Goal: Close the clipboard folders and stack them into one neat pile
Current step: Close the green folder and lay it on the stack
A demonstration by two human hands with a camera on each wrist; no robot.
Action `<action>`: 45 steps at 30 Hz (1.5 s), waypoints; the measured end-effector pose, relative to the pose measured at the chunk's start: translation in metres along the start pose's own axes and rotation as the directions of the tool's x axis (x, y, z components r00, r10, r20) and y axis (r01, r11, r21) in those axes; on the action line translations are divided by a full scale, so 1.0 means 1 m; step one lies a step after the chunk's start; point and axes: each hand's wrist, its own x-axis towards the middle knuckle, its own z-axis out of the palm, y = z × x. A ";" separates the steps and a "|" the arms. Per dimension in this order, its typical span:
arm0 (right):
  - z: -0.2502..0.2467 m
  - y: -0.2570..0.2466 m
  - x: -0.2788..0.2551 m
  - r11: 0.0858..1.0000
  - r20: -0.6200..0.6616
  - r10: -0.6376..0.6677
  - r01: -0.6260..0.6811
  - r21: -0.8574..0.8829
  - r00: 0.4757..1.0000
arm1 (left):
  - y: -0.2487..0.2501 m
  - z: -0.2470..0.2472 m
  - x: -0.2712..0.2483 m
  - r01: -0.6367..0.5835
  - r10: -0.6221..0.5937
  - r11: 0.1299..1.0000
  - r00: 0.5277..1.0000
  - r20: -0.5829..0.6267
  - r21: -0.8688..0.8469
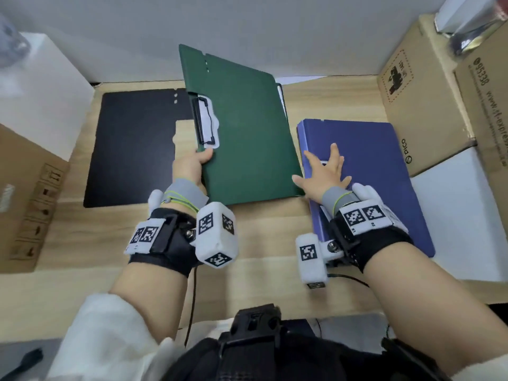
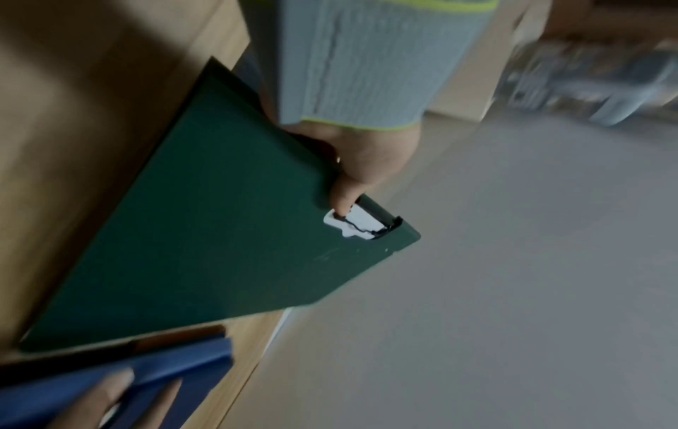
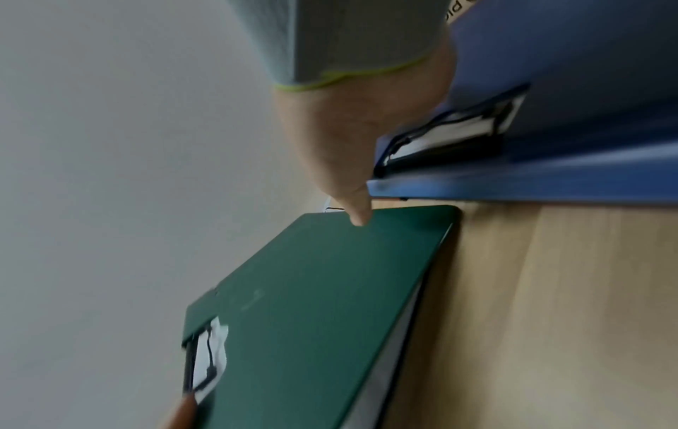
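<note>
Green folder (image 1: pixel 242 138) gripped at its clip edge by left hand (image 1: pixel 192 167); right hand (image 1: pixel 325 173) flat on blue folder (image 1: pixel 371 166).

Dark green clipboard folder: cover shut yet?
Nearly shut, not flat. The dark green clipboard folder still gapes along its edge in the right wrist view; left hand grips it.

Even, soft daylight lit the head view, which was sharp at centre; straight lines bowed toward the rim, and a shiny object (image 1: pixel 472 34) at one o'clock smeared into glare. Both wrist views were dimmer and motion-blurred (worst at the edges), with a dark shadow at ten o'clock in the left one and the blue folder (image 3: pixel 550 87) streaked at two o'clock in the right.
</note>
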 end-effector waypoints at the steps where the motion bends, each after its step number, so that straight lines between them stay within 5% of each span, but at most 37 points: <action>1: -0.001 -0.006 0.000 0.996 -0.013 0.000 0.001 0.088 1.000 | 0.003 -0.010 -0.003 -0.009 0.009 0.999 1.000 0.007 -0.035; 6: 0.002 -0.043 0.002 0.844 -0.159 -0.026 0.107 0.526 0.987 | 0.023 -0.038 -0.023 -0.052 0.080 0.990 0.972 0.221 -0.128; 12: -0.019 -0.031 0.008 0.481 -0.315 0.260 0.160 0.862 0.913 | 0.024 -0.034 -0.034 -0.123 0.111 0.992 0.929 0.354 0.012; 17: -0.035 0.010 0.000 0.644 -0.342 0.370 0.027 0.764 0.864 | 0.018 0.006 -0.048 -0.133 0.063 0.980 0.910 0.410 0.145; 22: -0.036 0.061 -0.007 0.631 -0.333 0.498 -0.071 0.773 0.801 | -0.007 0.050 -0.052 -0.118 -0.007 0.959 0.899 0.439 0.257; 27: -0.042 0.098 -0.017 0.686 -0.368 0.561 -0.167 0.709 0.741 | -0.045 0.099 -0.060 0.064 -0.162 0.971 0.886 0.435 0.230; 33: -0.026 0.121 -0.013 0.769 -0.182 0.456 -0.282 0.573 0.871 | -0.078 0.141 -0.062 0.065 -0.195 0.935 0.916 0.351 0.348; 45: -0.009 0.123 -0.006 0.746 -0.158 0.546 -0.391 0.540 0.823 | -0.081 0.148 -0.045 0.086 -0.272 0.822 0.928 0.255 0.563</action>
